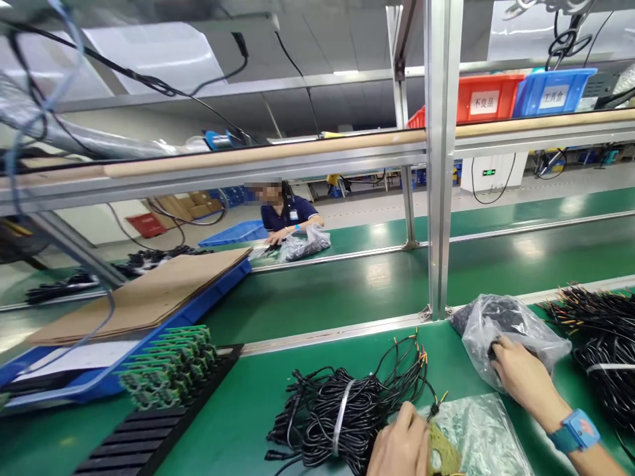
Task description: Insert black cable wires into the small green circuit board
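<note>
My left hand [399, 443] is closed at the bottom middle, its fingers curled round a black cable [434, 408] whose yellow-tipped wire ends stick out past the fingertips. Beside it lies a bundle of black cables [342, 416] bound with a white tie. An olive-coloured flat piece with a hole [444, 453] shows right by this hand, partly covered by it. My right hand [520, 373] reaches to a clear plastic bag of black parts [506, 317]. Its fingers pinch a small black part [493, 349] at the bag; the part's shape is mostly hidden.
A flat clear bag [489, 426] lies between my hands. More black cables [608, 370] are at the right edge. Green circuit boards [169, 370] stand in a black slotted rack [133, 443]. A metal post [439, 165] rises ahead. Across the line, a person [288, 211] handles another bag.
</note>
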Action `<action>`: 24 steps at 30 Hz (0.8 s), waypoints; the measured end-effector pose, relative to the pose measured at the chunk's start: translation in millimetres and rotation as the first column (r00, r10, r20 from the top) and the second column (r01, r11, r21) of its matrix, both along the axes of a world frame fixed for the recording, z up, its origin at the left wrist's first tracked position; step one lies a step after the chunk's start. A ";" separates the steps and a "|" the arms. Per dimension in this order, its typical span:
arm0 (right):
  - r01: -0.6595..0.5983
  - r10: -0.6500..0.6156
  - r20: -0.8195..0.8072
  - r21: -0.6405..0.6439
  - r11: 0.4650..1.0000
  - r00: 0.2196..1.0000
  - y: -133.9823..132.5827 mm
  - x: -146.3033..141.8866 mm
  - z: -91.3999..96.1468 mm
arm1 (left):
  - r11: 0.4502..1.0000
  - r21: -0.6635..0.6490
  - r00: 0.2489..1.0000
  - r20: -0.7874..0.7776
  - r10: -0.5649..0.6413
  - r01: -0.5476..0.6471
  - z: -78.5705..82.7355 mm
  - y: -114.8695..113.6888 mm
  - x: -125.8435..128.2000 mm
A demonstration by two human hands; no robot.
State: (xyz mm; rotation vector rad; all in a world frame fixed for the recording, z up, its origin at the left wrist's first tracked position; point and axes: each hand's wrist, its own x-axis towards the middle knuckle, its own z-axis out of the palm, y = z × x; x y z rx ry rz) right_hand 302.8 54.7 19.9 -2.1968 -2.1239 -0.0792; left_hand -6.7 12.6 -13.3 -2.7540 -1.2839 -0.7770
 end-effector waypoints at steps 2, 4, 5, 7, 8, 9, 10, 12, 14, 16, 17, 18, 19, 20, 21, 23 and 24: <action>-0.011 0.011 0.009 -0.031 0.999 1.000 0.4 -3.5 -6.0 | 0.996 0.071 0.999 -0.023 0.047 -0.045 -8.0 3.4 2.4; -0.005 0.004 -0.011 -0.054 0.999 1.000 1.1 -4.2 -10.8 | 0.986 0.153 0.996 -0.054 0.075 -0.066 -14.1 7.6 4.6; 0.001 -0.002 -0.016 -0.067 0.998 1.000 1.5 -3.7 -12.7 | 0.984 0.165 0.995 -0.069 0.078 -0.065 -16.2 9.6 5.7; 0.011 -0.012 -0.007 -0.080 0.997 1.000 1.6 -2.3 -15.4 | 0.993 0.104 0.994 -0.082 0.073 -0.064 -17.9 12.3 8.5; 0.008 -0.008 0.005 -0.080 0.997 1.000 1.1 -1.8 -16.0 | 0.996 0.051 0.994 -0.072 0.077 -0.073 -17.4 12.9 10.3; -0.001 0.002 0.017 -0.078 0.997 1.000 0.3 -1.8 -16.0 | 0.996 0.001 0.994 -0.054 0.091 -0.091 -16.1 13.1 12.3; -0.009 0.010 0.024 -0.076 0.997 1.000 -0.8 -2.3 -15.4 | 0.992 -0.038 0.993 -0.039 0.116 -0.117 -14.0 13.1 14.6; -0.017 0.019 0.029 -0.069 0.997 0.999 -3.3 -4.3 -12.2 | 0.983 -0.078 0.986 -0.041 0.163 -0.166 -8.3 12.5 19.3; 0.003 0.001 0.045 -0.070 0.998 0.999 -5.3 -7.3 -7.5 | 0.977 -0.095 0.979 -0.085 0.184 -0.192 -2.9 12.0 23.5; 0.028 -0.023 0.061 -0.087 0.996 0.998 -6.0 -10.2 -3.0 | 0.972 -0.095 0.971 -0.129 0.203 -0.216 0.3 12.0 26.4; 0.034 -0.028 0.065 -0.098 0.995 0.998 -6.0 -11.4 -1.3 | 0.969 -0.090 0.966 -0.142 0.216 -0.230 0.9 12.1 27.3; 0.036 -0.029 0.065 -0.107 0.994 0.997 -5.7 -12.3 0.0 | 0.968 -0.086 0.963 -0.150 0.222 -0.237 1.1 12.2 27.9; 0.034 -0.027 0.061 -0.114 0.993 0.998 -5.4 -13.0 0.9 | 0.969 -0.083 0.964 -0.148 0.221 -0.234 1.2 12.3 28.2; 0.030 -0.024 0.056 -0.116 0.993 0.998 -4.9 -13.4 1.5 | 0.972 -0.079 0.968 -0.133 0.211 -0.223 1.6 12.1 28.3; 0.028 -0.022 0.052 -0.118 0.993 0.998 -4.5 -13.6 2.0 | 0.977 -0.074 0.976 -0.102 0.194 -0.202 2.7 11.8 28.3; 0.028 -0.024 0.037 -0.117 0.993 0.999 -3.9 -13.5 3.4 | 0.987 -0.069 0.990 -0.003 0.144 -0.144 7.5 10.5 28.0; 0.028 -0.025 0.028 -0.114 0.993 0.999 -3.7 -13.3 4.6 | 0.991 -0.072 0.991 0.058 0.118 -0.113 11.2 9.6 27.8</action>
